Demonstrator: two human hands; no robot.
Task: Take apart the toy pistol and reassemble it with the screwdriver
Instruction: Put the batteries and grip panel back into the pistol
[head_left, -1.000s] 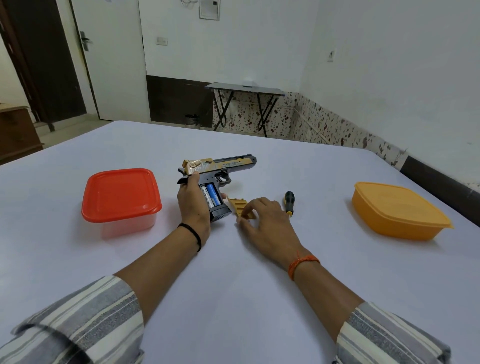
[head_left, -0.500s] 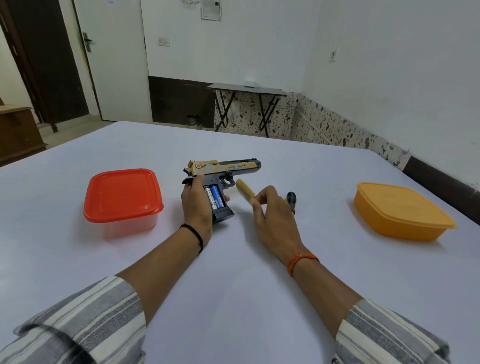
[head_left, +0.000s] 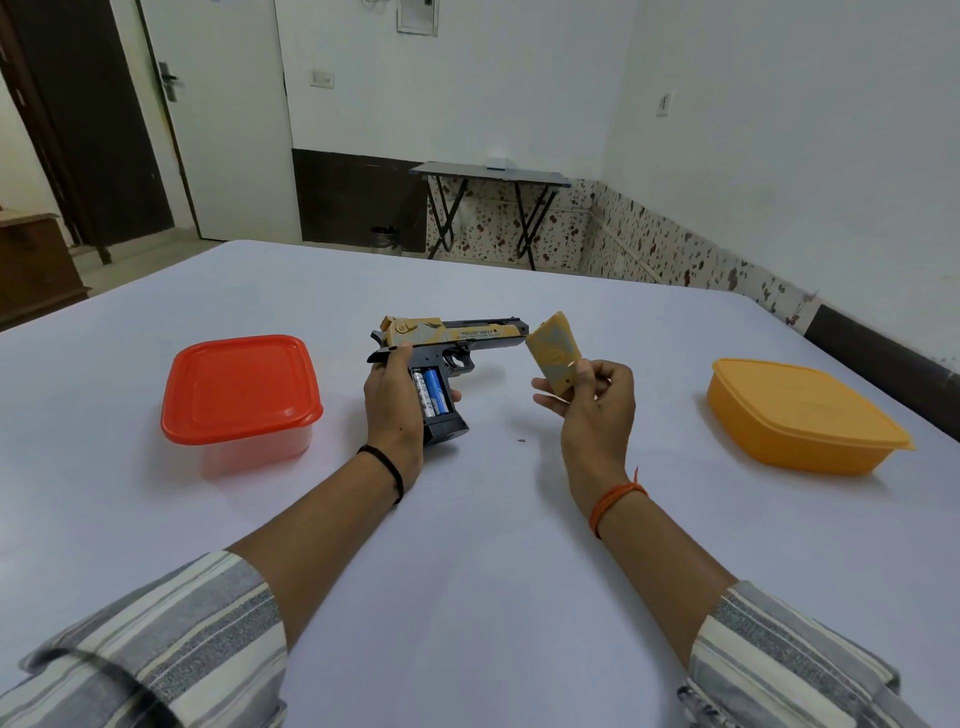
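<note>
Disassembly partly done: left hand (head_left: 390, 405) grip clasps toy pistol (head_left: 447, 345), batteries (head_left: 430, 397) exposed, right hand (head_left: 592, 410) grip pinches removed cover (head_left: 555, 358); reassembly left.

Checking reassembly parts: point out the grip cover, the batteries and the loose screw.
grip cover (head_left: 552, 358), head view, patterned face.
batteries (head_left: 432, 396), head view, blue cell.
loose screw (head_left: 521, 441), head view, tiny dark speck on table.
</note>
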